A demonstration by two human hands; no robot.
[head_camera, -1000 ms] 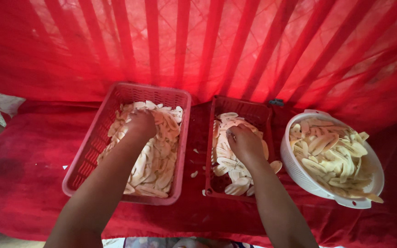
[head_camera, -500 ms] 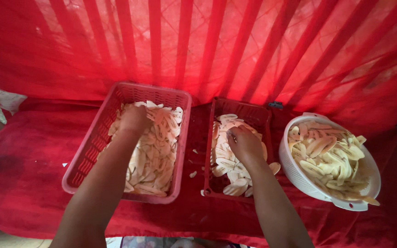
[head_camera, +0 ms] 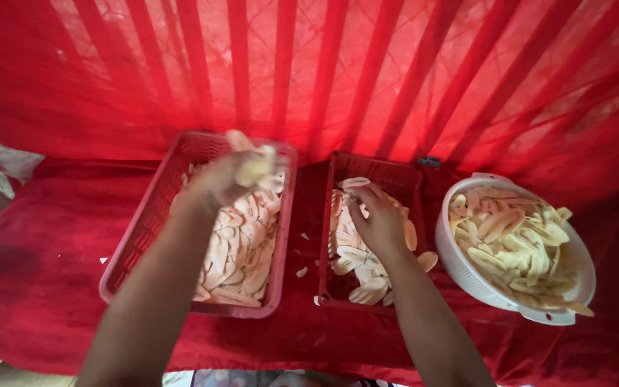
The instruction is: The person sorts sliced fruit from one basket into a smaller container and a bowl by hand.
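My left hand [head_camera: 227, 179] is raised over the far end of the large red basket [head_camera: 141, 236] and is closed on a bunch of pale slices [head_camera: 258, 166]. That basket holds a layer of pale oblong slices [head_camera: 241, 244]. My right hand [head_camera: 377, 218] is down inside the smaller red basket [head_camera: 327, 236], fingers resting on the slices [head_camera: 358, 276] lying in it; whether it grips one is not visible. To the right stands a white colander bowl [head_camera: 467, 276] heaped with more slices [head_camera: 514, 240].
All three containers sit on a red cloth [head_camera: 37, 272] with a few loose bits [head_camera: 301, 272] between the baskets. A red mesh curtain [head_camera: 324, 72] hangs close behind. Some white material [head_camera: 1, 154] lies at the left edge.
My left hand has lifted out of the large basket with a bunch of slices and moved toward its far end. My right hand stays in the small basket, shifted slightly.
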